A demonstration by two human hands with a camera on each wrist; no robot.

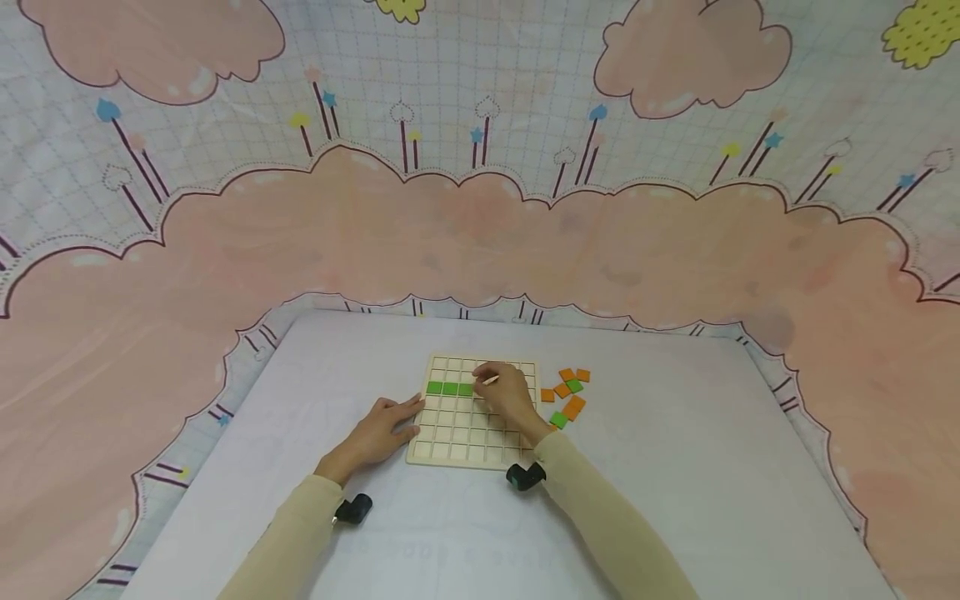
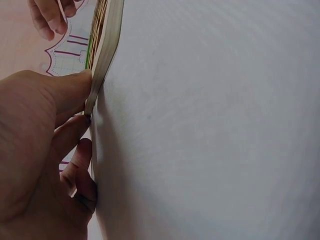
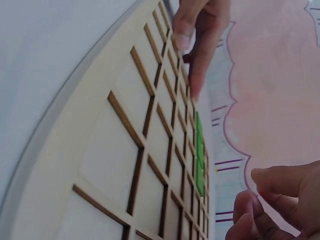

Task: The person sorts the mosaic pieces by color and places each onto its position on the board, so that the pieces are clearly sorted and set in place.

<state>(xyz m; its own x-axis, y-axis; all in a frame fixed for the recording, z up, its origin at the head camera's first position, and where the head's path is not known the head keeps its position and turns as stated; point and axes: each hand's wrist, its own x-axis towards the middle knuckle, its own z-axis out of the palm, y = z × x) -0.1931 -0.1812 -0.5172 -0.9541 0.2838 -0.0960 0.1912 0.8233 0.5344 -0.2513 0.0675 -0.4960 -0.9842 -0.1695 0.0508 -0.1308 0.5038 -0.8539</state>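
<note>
A square pale wooden grid board (image 1: 450, 450) lies on the white table. Three green tiles (image 1: 450, 389) sit side by side in one of its upper rows, at the left. My left hand (image 1: 378, 431) rests beside the board's left edge, its fingertips touching the rim; the left wrist view shows the fingers (image 2: 75, 90) against that edge. Above the board, just right of the green tiles, my right hand (image 1: 506, 393) has thumb and fingers drawn together and pinches a small thin tile (image 1: 491, 380) with a pale edge. Its face is hidden, so its colour is unclear.
Loose orange tiles (image 1: 573, 407) and green tiles (image 1: 558, 420) lie scattered right of the board. Black wrist cameras (image 1: 525, 477) are strapped to both wrists. A cloud-patterned cloth (image 1: 480, 242) hangs behind the table (image 1: 690, 467).
</note>
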